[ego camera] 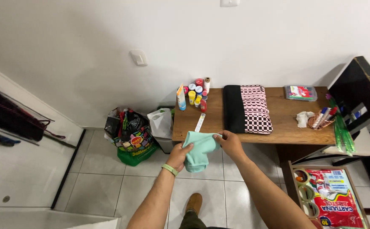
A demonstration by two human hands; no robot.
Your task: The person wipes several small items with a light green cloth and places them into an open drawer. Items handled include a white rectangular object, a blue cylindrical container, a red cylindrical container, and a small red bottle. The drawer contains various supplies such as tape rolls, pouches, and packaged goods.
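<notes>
Both my hands hold a folded mint-green cloth [198, 150] in the air just in front of the wooden table [286, 123]. My left hand [178, 155], with a green band on its wrist, grips the cloth's lower left side. My right hand [230, 143] pinches its upper right corner. On the table behind the cloth lies a black and pink checked fabric [247, 108], folded flat. A small white strip [200, 122] lies on the table's left part, close to the cloth.
Several small paint bottles and thread spools [195, 92] stand at the table's back left. A clear marker case [301, 92], crumpled white tissue [304, 118] and a copper pen basket [323, 120] sit at the right. Bags [132, 135] rest on the floor left. A tray with a red packet [331, 197] is lower right.
</notes>
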